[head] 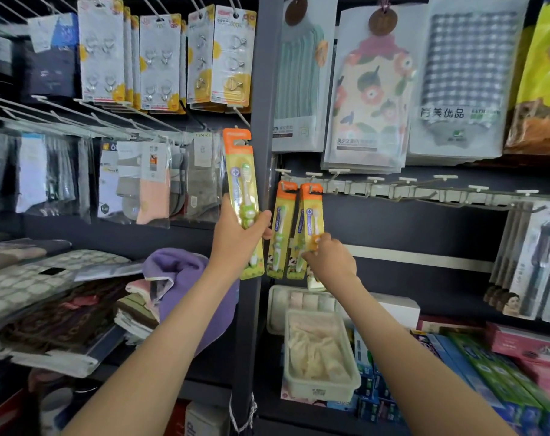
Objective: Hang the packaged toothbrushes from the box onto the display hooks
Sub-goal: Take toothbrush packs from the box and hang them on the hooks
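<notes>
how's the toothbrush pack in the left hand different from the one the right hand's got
The yellow pack with the green-handled brush is off the hooks, gripped by the left hand; the yellow pack with the orange-handled brush hangs from the metal hook rail, pinched low by the right hand. Both have orange tops.

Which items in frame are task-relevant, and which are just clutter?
Job: left hand gripping toothbrush pack; right hand pinching orange-brush pack; hung pack; display hooks.
Lying about: socks, adhesive-hook cards, bagged towels, purple cloth, plastic bin, toothpaste boxes.
</notes>
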The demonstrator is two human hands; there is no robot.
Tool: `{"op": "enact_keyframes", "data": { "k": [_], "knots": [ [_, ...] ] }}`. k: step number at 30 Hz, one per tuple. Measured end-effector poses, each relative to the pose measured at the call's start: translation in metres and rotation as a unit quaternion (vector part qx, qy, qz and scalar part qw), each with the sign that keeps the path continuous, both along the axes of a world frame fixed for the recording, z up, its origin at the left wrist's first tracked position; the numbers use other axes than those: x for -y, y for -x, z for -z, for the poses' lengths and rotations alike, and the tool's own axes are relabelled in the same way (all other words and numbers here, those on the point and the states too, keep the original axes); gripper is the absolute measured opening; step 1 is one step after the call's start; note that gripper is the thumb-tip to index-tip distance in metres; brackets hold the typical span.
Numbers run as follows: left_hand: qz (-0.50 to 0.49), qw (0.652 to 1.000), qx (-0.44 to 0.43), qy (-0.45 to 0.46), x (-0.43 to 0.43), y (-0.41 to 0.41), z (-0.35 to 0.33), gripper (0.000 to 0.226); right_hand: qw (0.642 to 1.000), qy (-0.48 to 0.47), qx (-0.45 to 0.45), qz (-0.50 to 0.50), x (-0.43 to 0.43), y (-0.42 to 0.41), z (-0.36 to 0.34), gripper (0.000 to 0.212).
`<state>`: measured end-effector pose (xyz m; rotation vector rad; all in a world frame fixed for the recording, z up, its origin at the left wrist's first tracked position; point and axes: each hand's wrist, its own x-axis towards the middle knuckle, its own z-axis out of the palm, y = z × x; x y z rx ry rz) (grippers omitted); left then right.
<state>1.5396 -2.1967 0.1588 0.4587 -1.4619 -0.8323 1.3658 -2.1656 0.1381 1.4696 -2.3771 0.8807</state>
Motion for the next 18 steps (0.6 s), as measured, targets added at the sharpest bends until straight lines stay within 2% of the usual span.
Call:
{"op": "enact_keyframes", "data": {
  "k": [3, 5, 7, 8, 9, 10, 12, 15, 18],
  "knots": [
    [-0.001, 0.999, 0.032, 0.003, -0.002, -0.003, -0.001, 0.058, 0.999, 0.03, 0.024, -0.027, -0.005, -0.006, 0.0, 0.058],
    [-0.001, 0.998, 0.068, 0.012, -0.007, -0.003, 0.002, 0.059, 0.989, 0.112, 0.065, -0.078, -0.016, -0.012, -0.005, 0.058],
    [0.02, 0.993, 0.111, 0.028, -0.016, 0.0, 0.009, 0.048, 0.948, 0.208, 0.172, -0.169, -0.034, -0.022, -0.013, 0.05],
    [0.035, 0.99, 0.129, 0.045, -0.021, 0.004, 0.014, 0.041, 0.912, 0.242, 0.238, -0.229, -0.045, -0.029, -0.016, 0.045],
    [0.047, 0.987, 0.144, 0.058, -0.025, 0.008, 0.019, 0.039, 0.879, 0.267, 0.283, -0.277, -0.054, -0.034, -0.017, 0.04],
    [0.054, 0.983, 0.162, 0.062, -0.029, 0.012, 0.023, 0.04, 0.862, 0.276, 0.296, -0.304, -0.062, -0.038, -0.018, 0.038],
    [0.054, 0.971, 0.222, 0.072, -0.035, 0.019, 0.027, 0.044, 0.873, 0.27, 0.263, -0.31, -0.07, -0.043, -0.016, 0.042],
    [0.08, 0.948, 0.297, 0.083, -0.042, 0.03, 0.028, 0.047, 0.912, 0.263, 0.215, -0.23, -0.074, -0.039, -0.018, 0.05],
    [0.079, 0.93, 0.346, 0.099, -0.043, 0.037, 0.027, 0.064, 0.921, 0.243, 0.22, -0.212, -0.077, -0.028, -0.019, 0.038]
  ]
}}
